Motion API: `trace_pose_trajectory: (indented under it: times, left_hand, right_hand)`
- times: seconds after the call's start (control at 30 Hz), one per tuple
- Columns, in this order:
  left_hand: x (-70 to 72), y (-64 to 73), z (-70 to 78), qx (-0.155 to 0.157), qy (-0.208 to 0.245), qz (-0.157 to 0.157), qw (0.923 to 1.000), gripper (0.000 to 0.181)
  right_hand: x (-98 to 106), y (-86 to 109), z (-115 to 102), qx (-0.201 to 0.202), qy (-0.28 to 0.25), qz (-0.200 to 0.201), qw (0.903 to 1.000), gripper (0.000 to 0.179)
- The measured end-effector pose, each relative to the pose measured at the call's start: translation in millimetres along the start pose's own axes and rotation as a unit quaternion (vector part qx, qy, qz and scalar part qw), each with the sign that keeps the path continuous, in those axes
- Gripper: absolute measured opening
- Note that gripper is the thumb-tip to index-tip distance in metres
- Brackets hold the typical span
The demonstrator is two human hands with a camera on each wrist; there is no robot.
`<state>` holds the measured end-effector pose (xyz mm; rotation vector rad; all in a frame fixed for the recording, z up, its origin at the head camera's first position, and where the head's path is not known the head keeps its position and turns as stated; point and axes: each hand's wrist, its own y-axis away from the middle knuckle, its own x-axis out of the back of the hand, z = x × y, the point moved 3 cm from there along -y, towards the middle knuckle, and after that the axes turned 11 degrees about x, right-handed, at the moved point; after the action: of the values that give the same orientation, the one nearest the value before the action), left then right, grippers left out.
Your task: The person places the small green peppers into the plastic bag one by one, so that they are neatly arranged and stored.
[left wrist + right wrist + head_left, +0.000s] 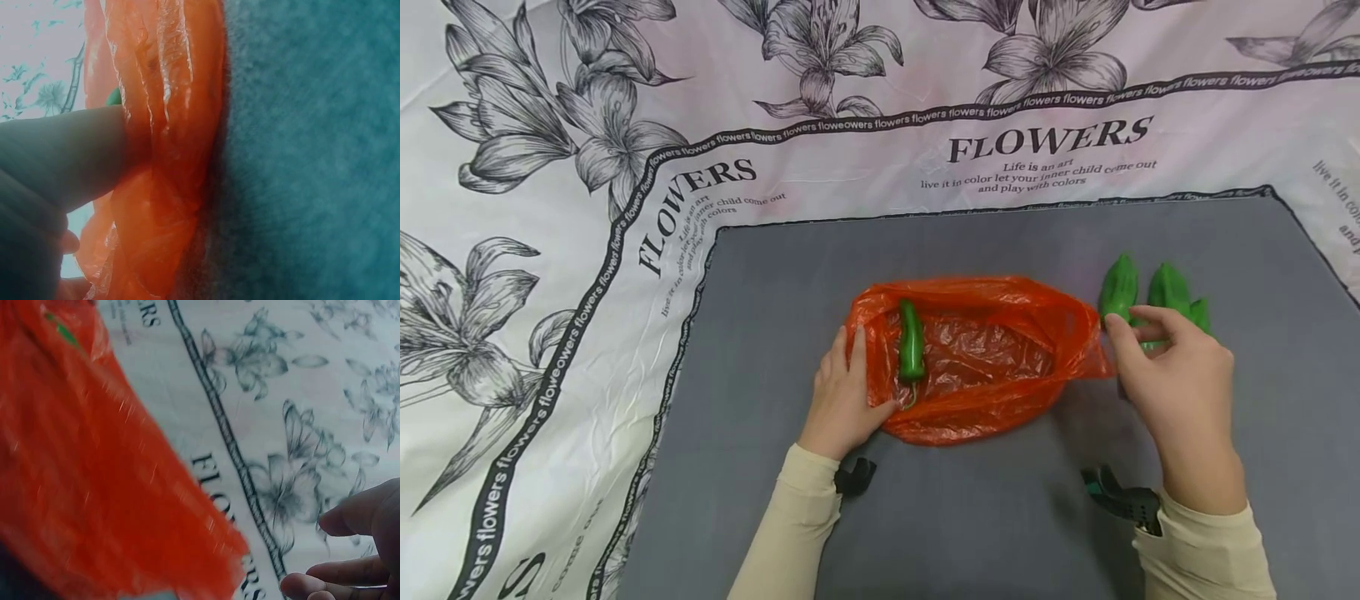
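An orange-red plastic bag (977, 425) lies with its mouth spread wide in the head view. Inside its left end is a long green chili pepper (912, 342), its stem toward me. My left hand (842, 396) holds the bag's left end, thumb over the near rim. The left wrist view shows that thumb (69, 150) against the film. Just off the bag's right tip hovers my right hand (1183, 383), thumb and fingers apart and holding nothing. Beyond its fingertips lie plump, ridged green vegetables (1168, 287), partly hidden by the hand.
A grey mat-like surface (760, 333) lies under the bag and vegetables. Around it runs a white cloth border (850, 179) printed with flowers and lettering. Dark devices are strapped at the left wrist (855, 477) and the right wrist (1123, 500).
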<state>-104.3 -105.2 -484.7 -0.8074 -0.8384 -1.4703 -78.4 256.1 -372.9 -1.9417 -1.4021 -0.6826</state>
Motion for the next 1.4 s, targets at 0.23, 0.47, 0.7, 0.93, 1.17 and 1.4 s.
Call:
trace_pose_trajectory:
  times: [0.23,0.47,0.7,0.93,1.17,1.4]
  left_hand:
    - [-5.6,4.4,-0.7,0.003,-0.006,-0.009,0.9999,0.121]
    - [-4.9,3.3,1.8,0.002,0.0,-0.003,1.0,0.121]
    - [-4.1,4.4,-0.7,0.005,0.002,-0.006,1.0,0.12]
    - [-5.4,8.5,-2.8,0.011,-0.003,-0.013,0.9999,0.12]
    - [-3.5,7.3,-1.5,0.008,-0.004,-0.01,0.9999,0.119]
    - [-1.2,4.2,-1.3,0.009,0.002,-0.011,0.9999,0.119]
  right_hand:
    - [0.1,0.0,29.4,-0.034,0.044,-0.025,0.9981,0.062]
    - [-5.0,1.3,50.9,-0.061,0.052,-0.064,0.9948,0.069]
    - [-10.8,2.2,76.7,-0.066,0.082,-0.084,0.9909,0.076]
    - [-17.5,7.0,91.7,-0.08,0.117,-0.116,0.9831,0.081]
    - [-20.0,7.2,91.8,-0.082,0.125,-0.11,0.9826,0.081]
    - [-23.4,5.3,91.7,-0.071,0.143,-0.111,0.9808,0.074]
